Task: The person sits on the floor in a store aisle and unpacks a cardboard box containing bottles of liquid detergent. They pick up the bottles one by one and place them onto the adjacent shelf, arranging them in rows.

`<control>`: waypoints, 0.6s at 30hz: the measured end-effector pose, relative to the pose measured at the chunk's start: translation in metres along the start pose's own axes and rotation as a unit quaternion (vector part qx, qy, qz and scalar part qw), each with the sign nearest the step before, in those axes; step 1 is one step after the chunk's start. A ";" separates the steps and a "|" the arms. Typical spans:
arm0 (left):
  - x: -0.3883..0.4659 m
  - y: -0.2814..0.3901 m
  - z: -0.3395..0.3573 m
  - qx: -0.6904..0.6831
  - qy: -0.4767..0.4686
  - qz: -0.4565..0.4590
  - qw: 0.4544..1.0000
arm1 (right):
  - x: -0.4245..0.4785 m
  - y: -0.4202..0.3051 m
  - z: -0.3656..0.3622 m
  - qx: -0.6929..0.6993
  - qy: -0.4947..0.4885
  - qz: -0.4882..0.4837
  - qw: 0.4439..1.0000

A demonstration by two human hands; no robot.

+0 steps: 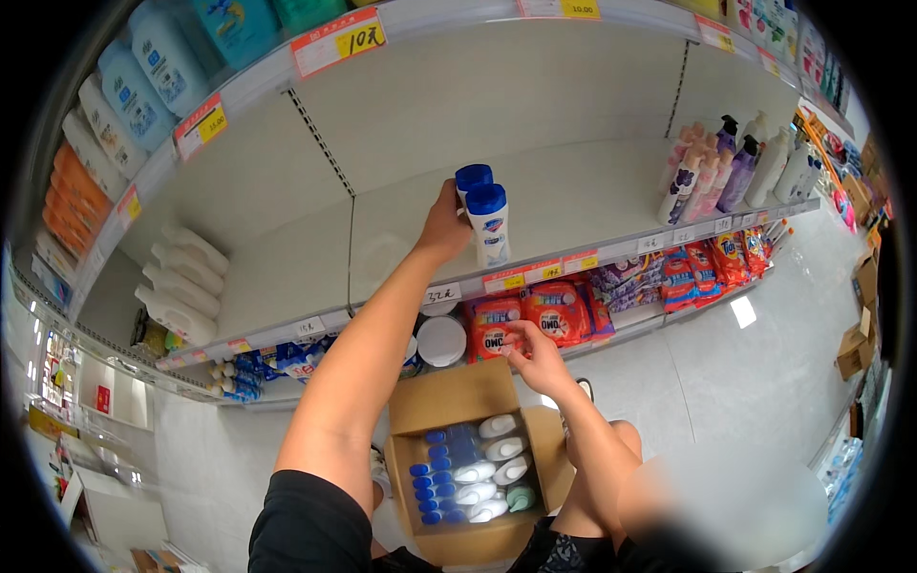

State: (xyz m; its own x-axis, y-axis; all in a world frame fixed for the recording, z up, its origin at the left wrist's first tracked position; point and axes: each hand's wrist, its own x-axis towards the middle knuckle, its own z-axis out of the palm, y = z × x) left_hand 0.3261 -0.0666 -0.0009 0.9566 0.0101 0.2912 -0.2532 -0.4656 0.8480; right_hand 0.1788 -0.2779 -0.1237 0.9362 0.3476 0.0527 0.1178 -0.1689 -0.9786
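Note:
My left hand [445, 228] is on two white bottles with blue caps at the middle shelf; its fingers wrap the rear bottle [473, 174]. Close in front of that one stands the other white bottle [493, 233], upright near the shelf's front edge. My right hand [534, 356] is held over the near side of the lower shelf, fingers apart and curled, with nothing in it. Below my hands an open cardboard box [451, 401] holds several blue-capped bottles [424, 494], white pump bottles [476, 471] and a green-topped bottle [521, 498].
Pink and purple bottles [691, 179] stand at the shelf's right part, white jugs [179, 315] at its left. Red detergent bags [555, 315] and a white-lidded tub [441, 341] fill the shelf below. An upper shelf edge [458, 21] with price tags runs overhead.

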 end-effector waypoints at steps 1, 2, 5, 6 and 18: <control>-0.001 0.005 0.001 0.011 -0.004 0.002 1.000 | 0.000 0.001 -0.001 -0.005 0.002 -0.003 1.000; -0.002 0.011 0.002 0.022 -0.008 0.004 1.000 | 0.001 0.002 -0.002 -0.009 0.005 -0.007 1.000; -0.014 0.017 0.000 0.093 0.028 0.014 0.995 | 0.002 0.000 -0.001 -0.023 -0.004 0.000 1.000; -0.022 0.016 -0.001 0.120 0.044 0.015 0.992 | 0.001 -0.002 -0.001 -0.028 -0.008 0.005 1.000; -0.381 -0.132 0.002 0.247 -0.202 0.001 0.948 | -0.009 0.000 0.024 -0.124 -0.125 0.061 0.982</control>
State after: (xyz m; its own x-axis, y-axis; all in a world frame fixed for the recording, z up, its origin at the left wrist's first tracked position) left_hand -0.0047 -0.0102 -0.2248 0.9586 -0.2846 0.0141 -0.2521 -0.8239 0.5076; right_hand 0.1624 -0.2591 -0.1293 0.8414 0.5213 -0.1425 0.1166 -0.4326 -0.8940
